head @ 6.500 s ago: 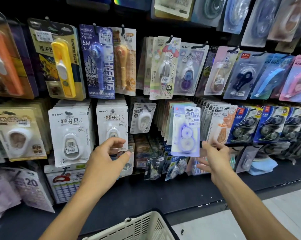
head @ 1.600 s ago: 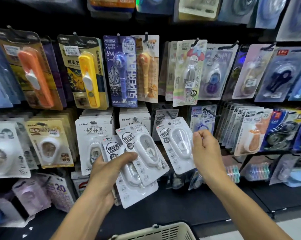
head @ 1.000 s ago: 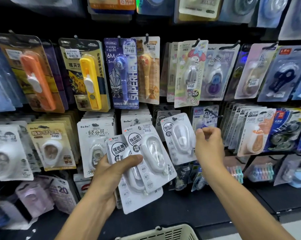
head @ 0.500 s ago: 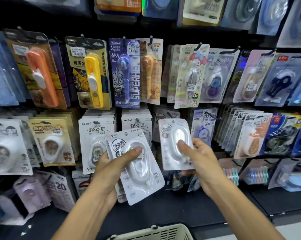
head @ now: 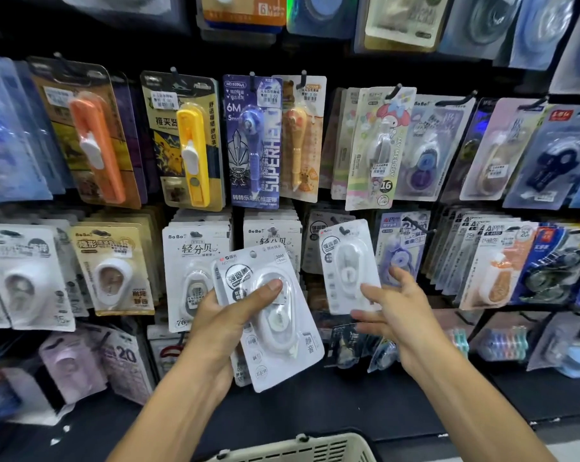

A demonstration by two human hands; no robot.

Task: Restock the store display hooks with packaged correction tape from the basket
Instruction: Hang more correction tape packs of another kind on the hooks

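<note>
At six o'clock, nearest the camera, the rim of the pale plastic basket [head: 302,446] pokes into view; what lies inside is hidden. Above it two bare forearms reach up toward the display. The left hand [head: 225,325] grips a white correction tape pack [head: 275,328], thumb pressed across the clear blister and fingers curled behind the card; the pack tilts with its top leaning toward eleven o'clock, and the edge of at least one more card shows behind it in the same grip. At about three o'clock from it, the right hand [head: 398,308] has its fingers loosely spread, fingertips touching the lower right edge of a second white pack [head: 348,265], which hangs upright on its display hook [head: 343,231] in the middle row. Beyond the hands, at nine o'clock, hang rows of white BoBo packs [head: 195,258] and a beige pack [head: 112,268]. Farther up, toward twelve o'clock, hang a yellow pen-style pack [head: 188,151], an orange one [head: 95,145] and a purple SUPERHERO pack [head: 255,141]. Toward two o'clock are pastel and blue packs, blurred.
</note>
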